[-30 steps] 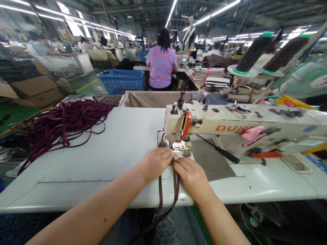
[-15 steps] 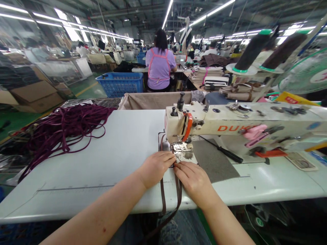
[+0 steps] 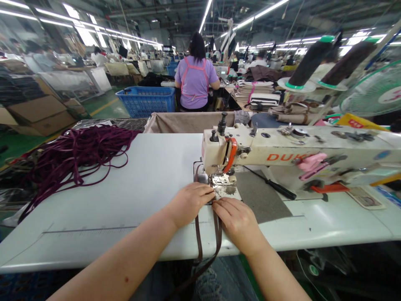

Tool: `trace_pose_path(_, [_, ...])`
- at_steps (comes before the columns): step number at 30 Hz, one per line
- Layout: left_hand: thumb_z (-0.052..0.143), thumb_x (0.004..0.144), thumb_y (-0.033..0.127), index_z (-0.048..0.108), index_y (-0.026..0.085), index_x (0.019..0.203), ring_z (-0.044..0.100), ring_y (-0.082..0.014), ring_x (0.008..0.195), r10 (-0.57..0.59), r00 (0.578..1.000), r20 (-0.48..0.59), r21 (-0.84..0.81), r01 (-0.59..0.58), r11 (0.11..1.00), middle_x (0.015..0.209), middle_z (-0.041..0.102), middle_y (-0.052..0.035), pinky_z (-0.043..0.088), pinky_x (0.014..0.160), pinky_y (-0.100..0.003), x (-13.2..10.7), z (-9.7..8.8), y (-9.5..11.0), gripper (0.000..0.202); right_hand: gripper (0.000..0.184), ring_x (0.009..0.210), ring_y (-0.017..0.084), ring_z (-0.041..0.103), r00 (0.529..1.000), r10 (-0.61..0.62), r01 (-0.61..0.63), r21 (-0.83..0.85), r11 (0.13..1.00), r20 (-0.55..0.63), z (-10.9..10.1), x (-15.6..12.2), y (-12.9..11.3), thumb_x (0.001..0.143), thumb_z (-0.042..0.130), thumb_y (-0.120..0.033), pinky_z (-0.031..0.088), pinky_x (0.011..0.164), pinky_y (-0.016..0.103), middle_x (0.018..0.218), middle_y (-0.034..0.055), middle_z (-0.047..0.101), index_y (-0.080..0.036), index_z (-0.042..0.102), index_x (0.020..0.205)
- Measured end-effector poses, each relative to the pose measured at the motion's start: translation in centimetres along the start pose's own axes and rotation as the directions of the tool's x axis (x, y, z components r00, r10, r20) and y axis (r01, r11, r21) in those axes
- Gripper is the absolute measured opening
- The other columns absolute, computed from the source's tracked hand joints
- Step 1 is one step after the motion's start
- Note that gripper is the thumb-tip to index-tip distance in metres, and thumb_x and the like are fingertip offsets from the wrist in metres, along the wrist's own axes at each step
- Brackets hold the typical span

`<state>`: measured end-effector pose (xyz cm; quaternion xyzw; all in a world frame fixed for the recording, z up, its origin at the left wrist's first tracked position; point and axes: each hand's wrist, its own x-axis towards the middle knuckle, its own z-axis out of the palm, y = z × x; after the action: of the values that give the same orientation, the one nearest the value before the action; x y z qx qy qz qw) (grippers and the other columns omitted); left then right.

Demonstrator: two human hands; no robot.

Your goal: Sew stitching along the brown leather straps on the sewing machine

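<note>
The left hand (image 3: 188, 203) and right hand (image 3: 237, 223), fingers (image 3: 205, 191) curled and pinching, grasp a narrow dark-brown strap (image 3: 198, 241) just before the steel presser foot (image 3: 223, 180) of a cream industrial sewing machine (image 3: 282, 150).

The white table (image 3: 125, 188) had room going left, up to the purple cords (image 3: 78, 152); the sewing machine (image 3: 282, 152) blocked the right.

Left hand (image 3: 189, 205), right hand (image 3: 238, 223), both palm-down

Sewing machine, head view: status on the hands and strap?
Left hand, right hand on brown strap at presser foot. Screwdriver off right, apart from hands.
</note>
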<state>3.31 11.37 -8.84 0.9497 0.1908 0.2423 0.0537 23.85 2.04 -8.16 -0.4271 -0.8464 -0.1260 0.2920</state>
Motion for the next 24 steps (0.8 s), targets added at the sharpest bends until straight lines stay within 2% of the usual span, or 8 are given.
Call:
trace_pose_path(7, [0.051, 0.106, 0.02, 0.069, 0.017, 0.129, 0.064, -0.0232, 0.12, -0.044, 0.999, 0.007, 0.019, 0.044, 0.999, 0.128, 0.072, -0.0104, 0.052, 0.107, -0.042, 0.12, -0.07, 0.06, 0.029, 0.025, 0.104, 0.022, 0.071, 1.0, 0.029, -0.029, -0.009, 1.0, 0.011, 0.16, 0.0, -0.06, 0.102, 0.054, -0.012, 0.059, 0.095, 0.038, 0.108, 0.0119, 0.077, -0.015, 0.074, 0.115])
trace_pose_path(15, [0.051, 0.106, 0.021, 0.068, 0.018, 0.131, 0.059, -0.0247, 0.104, -0.129, 0.99, 0.051, 0.133, 0.122, 0.984, 0.105, 0.069, -0.0074, 0.051, 0.093, -0.041, 0.49, -0.82, 0.33, 0.03, 0.031, 0.11, 0.022, 0.069, 0.994, 0.094, -0.094, 0.01, 0.996, 0.052, 0.63, -0.02, 0.23, 0.099, 0.051, -0.007, 0.057, 0.099, 0.038, 0.118, 0.0113, 0.076, -0.016, 0.074, 0.117])
trace_pose_path(24, [0.051, 0.106, 0.02, 0.068, 0.019, 0.131, 0.057, -0.0243, 0.108, -0.135, 0.99, 0.041, 0.139, 0.128, 0.982, 0.108, 0.067, -0.0076, 0.048, 0.096, -0.04, 0.37, -0.5, -0.02, 0.03, 0.026, 0.119, 0.024, 0.068, 0.987, 0.14, -0.142, 0.025, 0.99, 0.075, 0.75, 0.38, 0.12, 0.104, 0.058, -0.021, 0.054, 0.107, 0.041, 0.13, 0.0106, 0.073, -0.015, 0.071, 0.126])
